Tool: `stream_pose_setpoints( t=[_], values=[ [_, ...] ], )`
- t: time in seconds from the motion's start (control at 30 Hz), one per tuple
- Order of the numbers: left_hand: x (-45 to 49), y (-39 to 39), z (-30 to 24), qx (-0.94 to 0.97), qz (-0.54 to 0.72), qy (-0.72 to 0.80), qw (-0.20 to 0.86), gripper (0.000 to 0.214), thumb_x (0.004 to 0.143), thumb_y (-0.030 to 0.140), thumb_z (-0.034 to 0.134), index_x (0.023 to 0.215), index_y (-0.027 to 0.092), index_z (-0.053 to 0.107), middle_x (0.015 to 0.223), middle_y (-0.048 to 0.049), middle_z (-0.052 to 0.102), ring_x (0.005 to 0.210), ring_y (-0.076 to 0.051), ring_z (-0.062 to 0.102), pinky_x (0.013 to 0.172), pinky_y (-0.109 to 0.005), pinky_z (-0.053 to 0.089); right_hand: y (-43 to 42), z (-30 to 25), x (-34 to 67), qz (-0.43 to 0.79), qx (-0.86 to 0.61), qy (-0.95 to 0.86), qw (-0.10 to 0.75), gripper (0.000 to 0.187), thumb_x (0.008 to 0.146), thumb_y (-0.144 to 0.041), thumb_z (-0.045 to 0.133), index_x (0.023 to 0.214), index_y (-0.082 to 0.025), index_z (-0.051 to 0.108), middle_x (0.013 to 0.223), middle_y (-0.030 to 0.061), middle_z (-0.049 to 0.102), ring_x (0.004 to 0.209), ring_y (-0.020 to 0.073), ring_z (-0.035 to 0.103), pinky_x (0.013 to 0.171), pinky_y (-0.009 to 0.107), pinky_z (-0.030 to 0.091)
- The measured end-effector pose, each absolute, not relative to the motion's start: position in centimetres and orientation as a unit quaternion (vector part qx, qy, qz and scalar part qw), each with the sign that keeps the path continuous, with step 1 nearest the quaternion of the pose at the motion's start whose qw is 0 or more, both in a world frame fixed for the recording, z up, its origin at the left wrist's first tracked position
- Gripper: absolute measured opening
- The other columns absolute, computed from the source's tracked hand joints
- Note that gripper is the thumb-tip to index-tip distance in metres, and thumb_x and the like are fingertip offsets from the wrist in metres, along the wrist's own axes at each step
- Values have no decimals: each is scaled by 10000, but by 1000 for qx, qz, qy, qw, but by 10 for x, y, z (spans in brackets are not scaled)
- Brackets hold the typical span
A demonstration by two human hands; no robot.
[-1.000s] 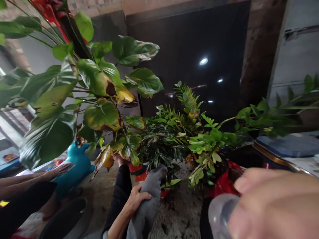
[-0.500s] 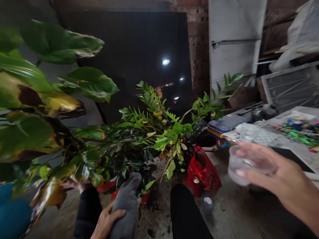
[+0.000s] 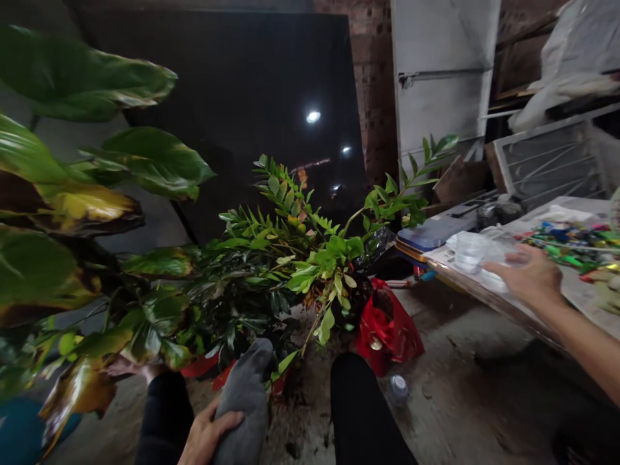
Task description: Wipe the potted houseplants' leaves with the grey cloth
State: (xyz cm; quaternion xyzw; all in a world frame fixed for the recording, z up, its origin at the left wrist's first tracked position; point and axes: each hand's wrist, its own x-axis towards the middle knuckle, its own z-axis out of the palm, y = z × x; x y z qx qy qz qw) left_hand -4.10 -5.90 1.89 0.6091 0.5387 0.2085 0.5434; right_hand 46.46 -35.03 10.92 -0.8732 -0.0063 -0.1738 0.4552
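Note:
My right hand (image 3: 535,274) reaches over the table at the right. Its thumb and fingers are around a clear plastic cup (image 3: 494,279), which is low at the tabletop and partly hidden by the hand. Just left of it stands another clear plastic container (image 3: 469,250). At the bottom, my left hand (image 3: 210,431) is closed around a grey sock (image 3: 245,397) on a foot, with the thumb lying across the fabric.
Leafy potted plants (image 3: 271,258) fill the left and middle. On the floor are a red plastic bag (image 3: 390,326) and a small clear bottle (image 3: 398,387). The table (image 3: 576,210) holds a blue case (image 3: 429,234) and colourful small pieces (image 3: 566,242). A dark limb (image 3: 165,413) ends in bare skin behind leaves.
My right hand has carried the clear cup away from me, from in front of the table to its top beside the other container. The left hand has stayed on the sock.

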Motion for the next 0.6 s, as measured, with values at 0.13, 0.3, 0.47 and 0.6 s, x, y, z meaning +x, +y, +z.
stream_pose_setpoints(
  t=[0.13,0.3,0.47,0.6],
  values=[
    [-43,-58,22,587,182,537,577,360,490,398,728,770,172,716,666,-29,730,722,-295,674,664,-343,526,-347,100,467,-172,-879,-10,446,735,648,-328,779,1291,-63,540,1089,214,677,1042,336,585,911,417,402],
    [-42,-66,22,555,215,538,598,329,512,399,730,755,180,704,649,-27,724,694,-278,676,637,-328,522,-348,99,465,-156,-901,2,406,743,689,-287,775,1343,-47,515,1120,241,690,1113,350,586,914,434,406],
    [-45,-67,17,528,196,540,626,341,467,364,770,744,179,697,623,-29,722,666,-280,681,624,-333,531,-353,109,468,-142,-910,8,389,804,706,-297,763,1385,16,467,1179,305,660,1179,382,559,906,454,394],
    [-44,-67,16,494,218,540,646,379,466,341,782,798,175,699,599,-20,704,638,-278,685,610,-339,532,-356,123,436,-193,-900,-9,391,880,689,-426,743,1402,1,452,1335,339,551,1218,411,522,892,488,387]
  ],
)
